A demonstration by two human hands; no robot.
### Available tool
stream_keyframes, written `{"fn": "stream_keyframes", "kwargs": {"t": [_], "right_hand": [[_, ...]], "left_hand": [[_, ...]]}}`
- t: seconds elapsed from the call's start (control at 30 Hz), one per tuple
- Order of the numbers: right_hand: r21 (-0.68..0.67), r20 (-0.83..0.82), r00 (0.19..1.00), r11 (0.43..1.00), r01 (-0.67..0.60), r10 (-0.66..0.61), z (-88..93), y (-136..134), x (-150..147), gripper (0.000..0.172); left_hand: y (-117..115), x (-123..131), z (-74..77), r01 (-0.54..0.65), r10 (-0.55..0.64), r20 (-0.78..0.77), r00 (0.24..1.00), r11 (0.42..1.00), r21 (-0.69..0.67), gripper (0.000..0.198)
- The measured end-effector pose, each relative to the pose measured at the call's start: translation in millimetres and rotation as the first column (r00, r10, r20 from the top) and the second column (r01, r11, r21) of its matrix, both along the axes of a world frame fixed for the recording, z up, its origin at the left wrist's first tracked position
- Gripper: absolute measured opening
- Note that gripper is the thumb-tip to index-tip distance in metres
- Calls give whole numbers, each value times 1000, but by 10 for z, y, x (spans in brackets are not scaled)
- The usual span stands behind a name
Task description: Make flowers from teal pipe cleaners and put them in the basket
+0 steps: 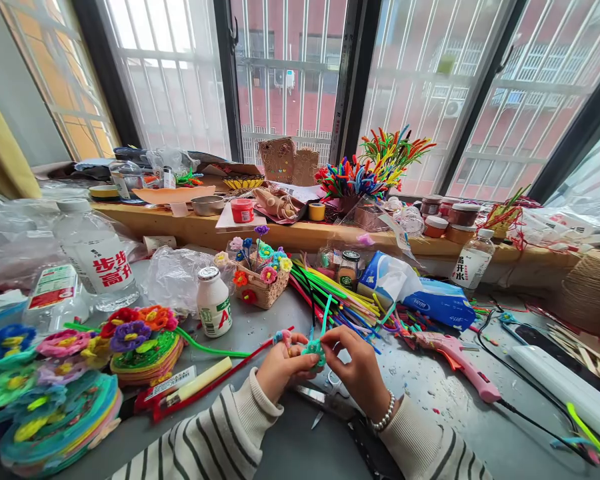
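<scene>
Between my two hands, above the grey table, is a small teal pipe-cleaner flower (312, 353), with a straight length of teal pipe cleaner (326, 313) rising from it. My left hand (286, 359) is closed around the flower's left side, thumb lying across it. The fingertips of my right hand (353, 363) pinch at its right edge, by the base of the upright strand. A bit of pink and blue fuzz (283, 337) shows at my left fingers; whether it is held I cannot tell. Below my hands lie scissors (336, 387), partly hidden.
A pink glue gun (457, 363) with a black cord lies to the right. Behind my hands are loose pipe cleaners (325, 290) and a woven basket of flowers (267, 293). At left stand a white bottle (214, 303) and pipe-cleaner flower pieces (60, 433).
</scene>
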State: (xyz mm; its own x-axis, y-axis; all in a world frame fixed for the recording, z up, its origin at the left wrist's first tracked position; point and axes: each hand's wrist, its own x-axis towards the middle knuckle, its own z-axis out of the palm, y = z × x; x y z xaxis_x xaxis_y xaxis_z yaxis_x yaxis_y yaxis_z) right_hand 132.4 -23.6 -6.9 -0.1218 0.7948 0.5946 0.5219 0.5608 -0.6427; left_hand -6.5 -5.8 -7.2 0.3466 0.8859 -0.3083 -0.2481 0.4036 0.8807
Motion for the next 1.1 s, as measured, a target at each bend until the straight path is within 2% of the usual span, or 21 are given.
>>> {"fn": "stream_keyframes", "kwargs": {"t": [0.23, 0.37, 0.47, 0.57, 0.8, 1.1], "right_hand": [[108, 168, 985, 992, -60, 41, -55, 9, 36, 13], [160, 224, 974, 985, -62, 25, -79, 20, 64, 15], [165, 249, 968, 983, -85, 41, -76, 18, 72, 16], [132, 231, 970, 986, -102, 70, -67, 18, 72, 17], [-71, -7, 994, 991, -111, 111, -26, 3, 66, 12], [-103, -7, 997, 991, -81, 81, -24, -15, 39, 11]], "left_hand": [[-15, -20, 43, 7, -7, -2, 1000, 999, -44, 43], [-2, -13, 39, -4, 4, 14, 1000, 1000, -10, 46], [8, -14, 14, -20, 20, 9, 1000, 1000, -7, 41], [9, -23, -7, -47, 48, 9, 999, 999, -25, 36], [10, -26, -1, -56, 56, -3, 998, 998, -24, 36], [55, -32, -27, -29, 30, -18, 999, 999, 44, 44]]}}
